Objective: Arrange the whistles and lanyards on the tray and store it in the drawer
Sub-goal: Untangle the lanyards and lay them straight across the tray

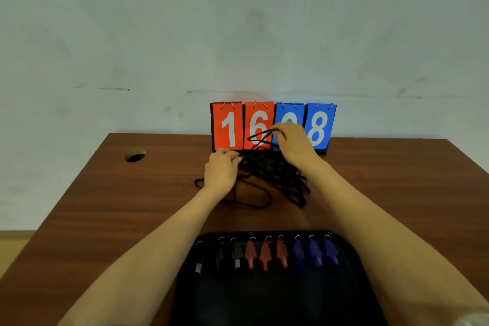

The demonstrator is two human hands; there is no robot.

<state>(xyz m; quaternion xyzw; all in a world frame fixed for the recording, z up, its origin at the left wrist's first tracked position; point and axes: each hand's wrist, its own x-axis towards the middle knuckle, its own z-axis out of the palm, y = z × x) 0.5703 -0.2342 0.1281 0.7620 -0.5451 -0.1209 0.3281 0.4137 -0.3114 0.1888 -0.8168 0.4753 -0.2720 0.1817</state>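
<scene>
Nearest, a black tray (277,299) on the desk (105,206) carries a row of black, red and blue whistles (265,254). Beyond it, the left hand (221,169) pinches the tangled black lanyards (275,174). The right hand (293,144) grips one raised loop before the flip scoreboard (230,127).

Only one view was given, and it was taken from a camera worn high up on the person's head. It was pointed forward and down over the brown table (105,206) toward the pale wall (238,21). The black tray (264,299) was seen up close at the near edge, the lanyards (275,174) in the middle, and the number cards (230,127) far back.
</scene>
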